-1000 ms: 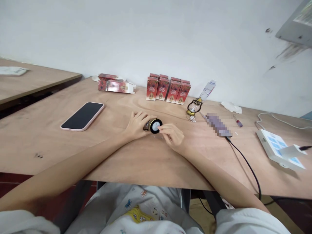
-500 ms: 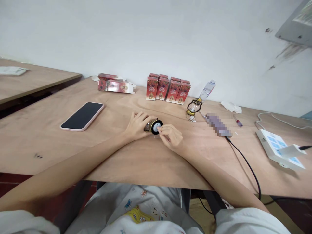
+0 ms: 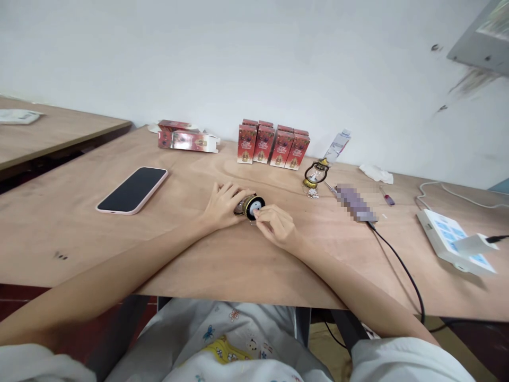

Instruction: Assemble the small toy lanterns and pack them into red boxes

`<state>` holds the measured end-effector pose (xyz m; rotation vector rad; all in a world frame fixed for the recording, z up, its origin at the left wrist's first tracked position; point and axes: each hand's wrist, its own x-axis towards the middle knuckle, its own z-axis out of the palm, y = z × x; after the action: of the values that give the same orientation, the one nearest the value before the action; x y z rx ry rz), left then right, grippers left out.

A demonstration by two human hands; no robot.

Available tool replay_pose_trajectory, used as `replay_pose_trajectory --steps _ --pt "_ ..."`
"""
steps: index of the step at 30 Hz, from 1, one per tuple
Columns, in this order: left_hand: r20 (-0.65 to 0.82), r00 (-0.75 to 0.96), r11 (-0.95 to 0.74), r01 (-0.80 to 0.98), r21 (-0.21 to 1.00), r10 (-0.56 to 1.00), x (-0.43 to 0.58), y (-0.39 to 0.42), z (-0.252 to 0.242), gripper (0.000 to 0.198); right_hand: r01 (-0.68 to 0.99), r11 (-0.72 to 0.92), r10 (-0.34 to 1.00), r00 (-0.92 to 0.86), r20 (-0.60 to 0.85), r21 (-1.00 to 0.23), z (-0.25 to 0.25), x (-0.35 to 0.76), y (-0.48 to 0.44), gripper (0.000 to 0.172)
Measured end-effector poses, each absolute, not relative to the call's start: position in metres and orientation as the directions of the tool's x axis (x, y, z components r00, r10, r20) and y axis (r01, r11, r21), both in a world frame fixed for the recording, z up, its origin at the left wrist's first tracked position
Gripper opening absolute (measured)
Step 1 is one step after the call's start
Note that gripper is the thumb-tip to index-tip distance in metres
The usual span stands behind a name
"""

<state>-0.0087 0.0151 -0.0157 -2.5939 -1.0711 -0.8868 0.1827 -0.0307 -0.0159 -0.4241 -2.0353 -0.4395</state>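
Note:
A small black-and-gold lantern (image 3: 249,207) lies on its side on the table, its round base with a pale disc turned toward my right. My left hand (image 3: 225,206) is wrapped round its body from the left and keeps it down. The fingers of my right hand (image 3: 276,224) are pinched together, their tips touching the pale disc; whatever may be between them is hidden. A second lantern (image 3: 316,173) of the same kind, with a clear globe and gold base, stands farther back on the right.
Several red printed boxes (image 3: 274,146) stand by the wall, and an opened red box (image 3: 186,141) lies left of them. A pink-edged phone (image 3: 133,190) lies at left. On the right are a pixelated phone (image 3: 355,202), a screwdriver (image 3: 388,199), tissue (image 3: 376,173) and a power strip (image 3: 453,241).
The lantern's base has turned very slightly in my left hand's hold. My right fingertips have shifted a little to the left against the disc. The rest stays in place.

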Motion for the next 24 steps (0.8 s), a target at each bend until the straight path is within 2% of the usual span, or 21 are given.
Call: replay_pose_trajectory --steps 9,13,20,22,24 --pt "0.606 0.502 -0.681 0.726 0.093 0.618 -0.0081 0.0165 -0.0165 0.046 0.518 0.849 0.151 -0.433 0.889 0.108 -0.0158 0.1846 -0.0286 0.016" --pt "0.602 0.435 -0.616 0.779 0.122 0.669 -0.0088 0.0185 -0.0174 0.044 0.573 0.805 0.147 -0.445 0.883 0.155 -0.016 0.1843 -0.0283 0.018" --pt "0.592 0.405 -0.594 0.789 0.158 0.696 -0.0087 0.019 -0.0181 0.041 0.56 0.815 0.16 -0.46 0.873 0.146 -0.0182 0.1808 -0.0278 0.025" --pt "0.607 0.375 -0.597 0.773 0.212 0.701 -0.0083 0.0197 -0.0188 0.042 0.568 0.808 0.165 -0.474 0.865 0.158 -0.0194 0.1811 -0.0281 0.026" --pt "0.63 0.274 -0.583 0.732 0.352 0.726 -0.0079 0.0217 -0.0193 0.044 0.589 0.79 0.164 -0.47 0.867 0.17 -0.0213 0.1814 -0.0289 0.023"
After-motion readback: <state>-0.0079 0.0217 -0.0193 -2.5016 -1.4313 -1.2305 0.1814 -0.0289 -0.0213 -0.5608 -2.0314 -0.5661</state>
